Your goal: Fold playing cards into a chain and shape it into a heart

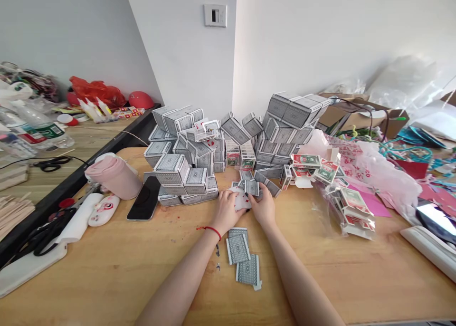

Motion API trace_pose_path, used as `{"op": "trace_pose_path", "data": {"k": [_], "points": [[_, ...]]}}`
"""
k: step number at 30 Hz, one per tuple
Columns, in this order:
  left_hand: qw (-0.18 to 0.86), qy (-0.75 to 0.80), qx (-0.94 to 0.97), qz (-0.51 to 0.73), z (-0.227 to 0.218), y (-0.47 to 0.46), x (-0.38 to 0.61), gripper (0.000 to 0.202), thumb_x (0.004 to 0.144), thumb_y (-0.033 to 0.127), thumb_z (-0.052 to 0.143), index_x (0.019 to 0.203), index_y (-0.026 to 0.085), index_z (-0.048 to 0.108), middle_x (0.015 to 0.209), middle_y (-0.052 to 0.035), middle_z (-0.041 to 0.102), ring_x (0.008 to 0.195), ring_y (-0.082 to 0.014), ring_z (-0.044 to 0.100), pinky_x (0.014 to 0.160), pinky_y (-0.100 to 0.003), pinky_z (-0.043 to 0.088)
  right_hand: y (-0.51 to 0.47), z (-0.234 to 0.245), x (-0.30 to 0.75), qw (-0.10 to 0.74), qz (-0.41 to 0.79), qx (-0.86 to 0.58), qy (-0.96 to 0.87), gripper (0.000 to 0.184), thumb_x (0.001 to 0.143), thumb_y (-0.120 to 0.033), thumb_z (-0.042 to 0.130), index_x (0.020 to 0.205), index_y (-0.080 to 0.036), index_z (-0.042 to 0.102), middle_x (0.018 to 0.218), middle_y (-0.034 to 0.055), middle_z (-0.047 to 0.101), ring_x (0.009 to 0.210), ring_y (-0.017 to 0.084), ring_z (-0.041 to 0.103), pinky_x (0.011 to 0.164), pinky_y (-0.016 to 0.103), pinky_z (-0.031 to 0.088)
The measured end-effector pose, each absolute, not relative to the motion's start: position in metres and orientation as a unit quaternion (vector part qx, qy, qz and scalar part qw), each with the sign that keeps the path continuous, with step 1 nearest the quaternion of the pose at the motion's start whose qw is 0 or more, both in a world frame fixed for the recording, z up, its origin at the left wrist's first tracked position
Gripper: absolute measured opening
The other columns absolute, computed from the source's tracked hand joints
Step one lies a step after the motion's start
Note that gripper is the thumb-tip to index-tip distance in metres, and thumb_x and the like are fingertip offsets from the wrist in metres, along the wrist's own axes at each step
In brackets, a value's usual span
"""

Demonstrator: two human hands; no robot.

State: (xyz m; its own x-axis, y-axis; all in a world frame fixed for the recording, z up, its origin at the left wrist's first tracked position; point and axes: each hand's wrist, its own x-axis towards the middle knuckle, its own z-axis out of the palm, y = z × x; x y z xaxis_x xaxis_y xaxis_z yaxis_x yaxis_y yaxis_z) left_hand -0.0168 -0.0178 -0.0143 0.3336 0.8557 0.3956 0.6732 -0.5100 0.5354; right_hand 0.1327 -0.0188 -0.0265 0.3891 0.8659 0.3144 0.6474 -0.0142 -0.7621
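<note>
In my head view, the main item is a card (242, 201) located between both hands, at the middle of the bench (107, 278). Its face is white with a red diamond; part of it is covered by fingers. Just beside its far right edge is a folded piece (252, 187), grey-patterned with white borders.

Left hand (227, 209): I read the fingers as curled nearly closed, with the card held between them. Right hand (262, 205): thumb at the card's edge, fingers partly bent about the folded piece; I cannot tell whether they grip it.

Near side: three folded cards (238, 248) overlap on the bench, patterned backs up, with white strips along some edges. Far side: a left stack (171, 169) and a right stack (290, 126) of grey-patterned blocks. A phone (144, 200) lies left of the left stack.
</note>
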Motion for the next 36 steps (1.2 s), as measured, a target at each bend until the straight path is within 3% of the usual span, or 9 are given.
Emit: {"op": "trace_pose_path", "data": {"k": [4,10,15,17,21,25,31,36], "points": [[0.156,0.448,0.815,0.332,-0.012,-0.020,-0.016,0.032,0.073,0.022,0.059,0.104,0.020,0.052,0.098,-0.0069,0.051,0.099,-0.0227,0.047,0.086,-0.041,0.041,-0.018,-0.028,0.133,0.442,0.118,-0.707,-0.540,0.059,0.069,-0.038,0.057,0.122,-0.013,0.044,0.109,0.0162,0.055,0.086,0.026,0.057,0.074,0.038,0.045],[0.154,0.427,0.825,0.336,-0.006,-0.023,-0.015,0.022,0.076,0.014,0.051,0.098,0.020,0.055,0.104,-0.0072,0.050,0.103,-0.0216,0.045,0.090,-0.041,0.041,-0.020,-0.021,0.129,0.461,0.113,-0.695,-0.540,0.057,0.068,-0.039,0.058,0.119,-0.014,0.048,0.110,0.0163,0.056,0.078,0.022,0.059,0.072,0.036,0.046],[0.157,0.430,0.821,0.341,-0.006,-0.022,-0.016,0.023,0.075,0.011,0.052,0.096,0.019,0.056,0.102,-0.0074,0.051,0.103,-0.0224,0.046,0.090,-0.042,0.040,-0.026,-0.008,0.130,0.530,0.134,-0.690,-0.475,0.066,0.075,-0.040,0.051,0.133,-0.018,0.028,0.086,0.0051,0.066,0.051,0.013,0.055,0.056,0.027,0.045],[0.162,0.430,0.818,0.346,-0.007,-0.021,-0.017,0.023,0.074,0.012,0.052,0.095,0.020,0.057,0.102,-0.0075,0.051,0.103,-0.0229,0.046,0.090,-0.043,0.040,-0.026,-0.006,0.136,0.548,0.161,-0.699,-0.430,0.066,0.075,-0.040,0.050,0.133,-0.017,0.026,0.073,0.0018,0.067,0.044,0.013,0.054,0.051,0.025,0.044],[0.176,0.433,0.805,0.365,-0.009,-0.020,-0.016,0.023,0.073,0.011,0.053,0.093,0.020,0.057,0.102,-0.0073,0.051,0.104,-0.0229,0.046,0.091,-0.043,0.040,-0.022,-0.008,0.148,0.580,0.251,-0.686,-0.361,0.042,0.074,-0.042,0.051,0.107,-0.017,0.047,0.069,0.0032,0.068,0.032,0.012,0.049,0.036,0.024,0.040],[0.194,0.440,0.788,0.385,-0.008,-0.020,-0.016,0.020,0.072,0.012,0.054,0.090,0.018,0.059,0.101,-0.0071,0.053,0.103,-0.0216,0.048,0.091,-0.040,0.040,-0.020,-0.004,0.150,0.653,0.278,-0.632,-0.312,0.030,0.072,-0.048,0.055,0.081,-0.020,0.047,0.066,0.0035,0.067,0.036,0.013,0.052,0.032,0.024,0.039],[0.246,0.433,0.770,0.399,-0.006,-0.019,-0.016,0.023,0.074,0.012,0.050,0.093,0.020,0.061,0.099,-0.0058,0.058,0.099,-0.0198,0.052,0.091,-0.039,0.040,-0.028,0.013,0.144,0.728,0.286,-0.538,-0.315,0.029,0.072,-0.044,0.059,0.075,-0.020,0.044,0.056,-0.0012,0.062,0.035,0.011,0.052,0.033,0.022,0.040],[0.340,0.431,0.692,0.468,-0.004,-0.018,-0.016,0.022,0.082,0.023,0.044,0.094,0.020,0.062,0.098,-0.0074,0.061,0.100,-0.0211,0.053,0.091,-0.040,0.040,-0.036,0.018,0.139,0.705,0.343,-0.501,-0.366,0.027,0.074,-0.043,0.058,0.070,-0.019,0.044,0.048,-0.0031,0.059,0.029,0.010,0.049,0.029,0.020,0.036]]}}
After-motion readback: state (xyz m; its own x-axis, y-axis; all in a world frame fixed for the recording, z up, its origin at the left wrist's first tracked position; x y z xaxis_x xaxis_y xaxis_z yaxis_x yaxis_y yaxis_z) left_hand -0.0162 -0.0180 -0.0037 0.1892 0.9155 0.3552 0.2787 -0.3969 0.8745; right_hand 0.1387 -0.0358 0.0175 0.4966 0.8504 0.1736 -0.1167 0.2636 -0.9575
